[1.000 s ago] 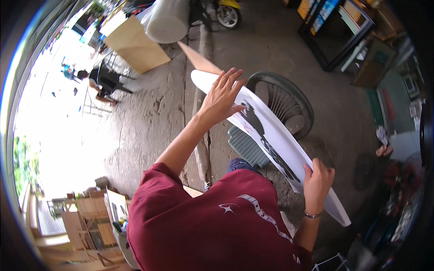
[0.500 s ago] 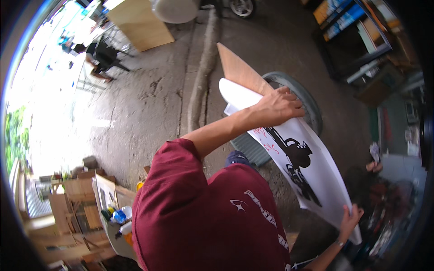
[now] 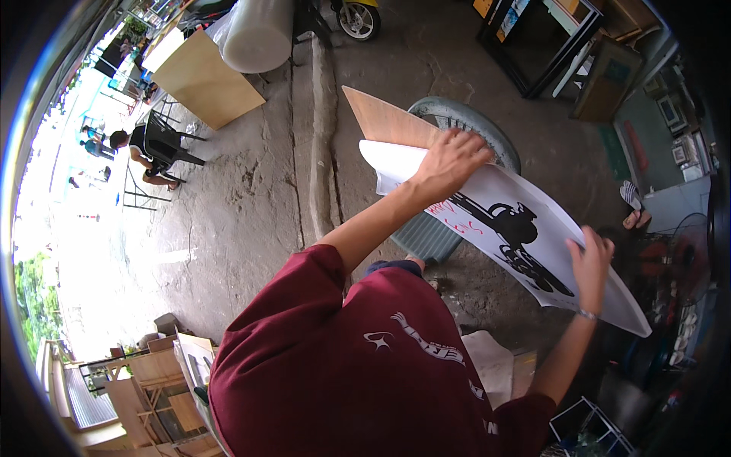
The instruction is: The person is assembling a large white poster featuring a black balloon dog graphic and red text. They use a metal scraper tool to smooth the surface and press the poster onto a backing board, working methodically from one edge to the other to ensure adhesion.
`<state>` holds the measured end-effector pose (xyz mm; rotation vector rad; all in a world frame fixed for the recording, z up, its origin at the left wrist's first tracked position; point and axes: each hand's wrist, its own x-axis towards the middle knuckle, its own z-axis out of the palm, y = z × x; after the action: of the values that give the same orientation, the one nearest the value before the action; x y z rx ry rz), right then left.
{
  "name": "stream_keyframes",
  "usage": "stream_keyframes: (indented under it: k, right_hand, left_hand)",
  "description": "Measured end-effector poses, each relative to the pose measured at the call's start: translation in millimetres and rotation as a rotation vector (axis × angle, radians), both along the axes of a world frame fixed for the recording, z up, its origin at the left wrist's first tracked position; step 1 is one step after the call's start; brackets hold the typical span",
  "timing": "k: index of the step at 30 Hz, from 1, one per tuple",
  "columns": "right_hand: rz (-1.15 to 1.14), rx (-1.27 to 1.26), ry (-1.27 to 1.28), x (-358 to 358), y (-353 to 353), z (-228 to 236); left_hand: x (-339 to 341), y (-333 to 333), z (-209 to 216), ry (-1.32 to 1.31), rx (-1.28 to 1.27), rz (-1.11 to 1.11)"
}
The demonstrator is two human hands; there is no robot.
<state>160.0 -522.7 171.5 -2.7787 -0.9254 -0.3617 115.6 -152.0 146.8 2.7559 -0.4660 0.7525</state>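
Observation:
A large white printed sheet (image 3: 499, 232) with black motorcycle artwork and red lettering slants down to the right, its upper left end curling over. Behind it, a thin wooden board (image 3: 388, 118) shows its pointed upper corner. My left hand (image 3: 454, 161) is closed with bent fingers at the sheet's upper edge, where it meets the board. Some of those fingertips are blurred. My right hand (image 3: 592, 266) lies over the lower right part of the sheet, its thumb and fingers apart. Beneath the sheet and board stands a grey-green plastic chair (image 3: 491, 137).
Ahead, a pale board (image 3: 209, 84) leans beside a bubble-wrap roll (image 3: 259, 38). A motorcycle wheel (image 3: 358, 21) and dark frames (image 3: 525, 53) stand farther off. At far left a person sits on a black chair (image 3: 164, 141). A raised concrete strip (image 3: 322, 137) crosses the floor.
My right hand has moved up from the sheet's lower corner onto its surface, fingers now spread. The sheet's lower end has risen and swung right. My left hand stays at the upper edge.

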Motion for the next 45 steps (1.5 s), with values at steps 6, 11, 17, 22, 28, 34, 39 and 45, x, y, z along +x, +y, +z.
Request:
stream_keyframes:
  k: [6,11,17,22,28,34,39,45]
  right_hand:
    - [-0.053,-0.023,-0.04,-8.8,23.6,6.0]
    - [-0.064,-0.038,-0.003,-11.7,25.5,13.2]
    - [-0.041,-0.062,0.064,-8.2,55.8,22.9]
    - [-0.13,-0.061,0.089,-7.2,96.4,33.0]
    - [-0.25,-0.25,0.16,-0.5,159.4,45.4]
    - [-0.311,-0.249,0.22,0.0,191.0,44.0]
    - [-0.278,-0.115,0.247,2.4,205.3,37.0]
    - [-0.345,-0.046,0.032,7.7,179.1,0.0]
  left_hand:
    - [-57.6,64.2,-9.1,-0.001,-0.241,0.501]
    - [-78.0,158.4,-4.2,0.128,-0.346,0.554]
    - [-45.0,243.8,7.8,0.018,-0.153,0.264]
    - [-11.6,290.7,-9.9,0.025,-0.37,0.031]
    - [5.9,323.7,-27.9,0.126,-0.521,-0.193]
    - [-12.9,368.0,-19.4,0.347,-0.648,-0.23]
    - [-28.9,390.5,-0.6,0.563,-0.67,-0.097]
    - [-6.1,399.5,17.6,0.666,-0.468,-0.18]
